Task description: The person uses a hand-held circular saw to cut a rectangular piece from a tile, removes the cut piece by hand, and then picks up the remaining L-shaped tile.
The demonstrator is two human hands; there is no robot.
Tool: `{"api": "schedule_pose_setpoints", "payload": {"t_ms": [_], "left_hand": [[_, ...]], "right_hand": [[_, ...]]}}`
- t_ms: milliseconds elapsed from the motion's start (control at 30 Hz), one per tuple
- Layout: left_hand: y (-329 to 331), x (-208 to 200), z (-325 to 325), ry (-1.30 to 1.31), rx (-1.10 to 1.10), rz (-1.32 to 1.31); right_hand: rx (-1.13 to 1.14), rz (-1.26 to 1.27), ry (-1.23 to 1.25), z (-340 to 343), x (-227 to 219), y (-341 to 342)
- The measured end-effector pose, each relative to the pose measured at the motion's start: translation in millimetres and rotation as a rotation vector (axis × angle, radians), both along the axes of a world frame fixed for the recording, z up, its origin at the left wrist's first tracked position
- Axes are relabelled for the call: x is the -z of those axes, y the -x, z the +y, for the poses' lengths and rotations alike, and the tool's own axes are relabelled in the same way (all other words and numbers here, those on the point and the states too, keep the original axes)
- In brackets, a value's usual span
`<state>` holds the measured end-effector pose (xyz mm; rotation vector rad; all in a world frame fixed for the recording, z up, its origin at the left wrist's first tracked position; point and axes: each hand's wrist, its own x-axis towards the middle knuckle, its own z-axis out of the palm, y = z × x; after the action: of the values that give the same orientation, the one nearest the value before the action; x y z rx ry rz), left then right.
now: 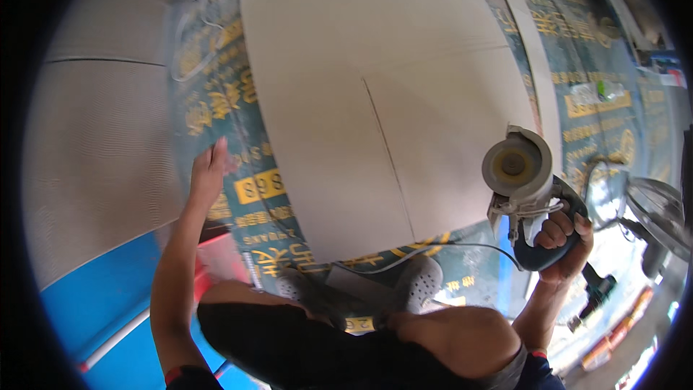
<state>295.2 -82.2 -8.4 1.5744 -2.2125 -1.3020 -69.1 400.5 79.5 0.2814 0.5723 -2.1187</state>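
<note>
My right hand (561, 242) is wrapped around the dark handle of a handheld circular cutter (516, 166), held up over the right edge of a large beige slab (332, 115). Its round disc and pale guard face upward. A thin dark line (386, 146) runs along the slab from its middle to the near edge, and a fainter line crosses farther up. My left hand (208, 172) is off the slab's left side, over the green printed sheet (238, 130). It holds nothing, with its fingers stretched out and slightly blurred.
A grey cord (404, 258) trails from the cutter past my clogs (420, 285). Brown boards (101, 152) and a blue surface (123, 303) lie at left. A pale strip (538, 65) flanks the slab. At right are a fan (660, 213) and a dark green tool (598, 290).
</note>
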Motion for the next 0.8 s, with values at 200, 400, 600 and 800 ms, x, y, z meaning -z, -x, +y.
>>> {"api": "schedule_pose_setpoints", "payload": {"t_ms": [200,400,600,800], "left_hand": [[116,-162,-19,0.440,0.247,-0.248],[91,-176,-15,0.517,0.419,-0.472],[126,-96,-103,0.551,0.569,-0.374],[239,6,-164,0.621,0.856,-0.058]], "right_hand": [[0.089,-0.130,0.159,-8,18,21],[0.018,-0.029,0.073,-19,14,23],[0.081,0.382,-0.435,-20,-18,18],[0.301,0.196,-0.580,-36,-77,19]]}}
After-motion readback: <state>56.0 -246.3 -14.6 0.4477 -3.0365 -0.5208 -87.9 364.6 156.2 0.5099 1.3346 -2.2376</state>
